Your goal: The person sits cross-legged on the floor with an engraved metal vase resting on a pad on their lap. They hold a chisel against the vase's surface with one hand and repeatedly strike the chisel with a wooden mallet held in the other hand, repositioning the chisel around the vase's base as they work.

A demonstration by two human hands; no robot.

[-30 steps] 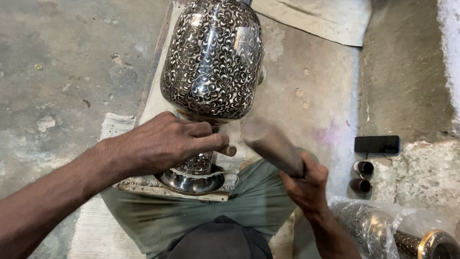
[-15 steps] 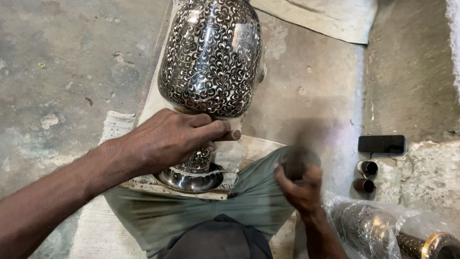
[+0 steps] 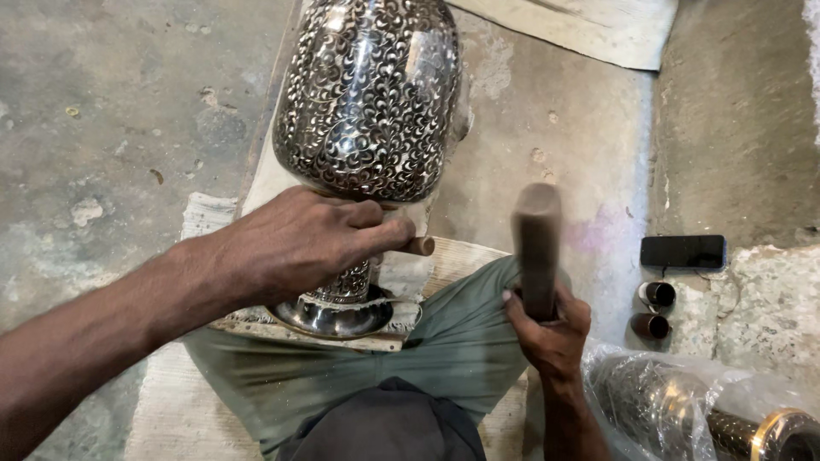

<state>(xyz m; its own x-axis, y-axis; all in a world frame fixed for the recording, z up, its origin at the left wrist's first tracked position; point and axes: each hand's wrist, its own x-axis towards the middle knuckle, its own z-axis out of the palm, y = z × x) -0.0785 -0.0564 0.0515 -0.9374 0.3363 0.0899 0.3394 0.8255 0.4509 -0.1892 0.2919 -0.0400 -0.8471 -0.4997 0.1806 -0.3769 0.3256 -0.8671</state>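
A large metal vase (image 3: 371, 94) with dense engraved scrollwork lies on its side, its round foot (image 3: 337, 314) toward me over my green trouser leg. My left hand (image 3: 299, 243) is closed around a small brown punch tool (image 3: 418, 246), pressed against the vase's neck. My right hand (image 3: 547, 329) grips a wooden mallet (image 3: 536, 235), raised upright to the right of the vase and blurred by motion.
A pale cloth (image 3: 205, 213) and a wooden board lie under the vase on the concrete floor. At the right are a black phone (image 3: 683, 252), two small dark cylinders (image 3: 656, 309) and another metal vessel in clear plastic (image 3: 683, 410). A sheet (image 3: 598, 26) lies at the top.
My right hand swung the mallet: it was tilted toward the tool, dropped low and blurred, and now stands raised upright. My left hand and the vase stayed put.
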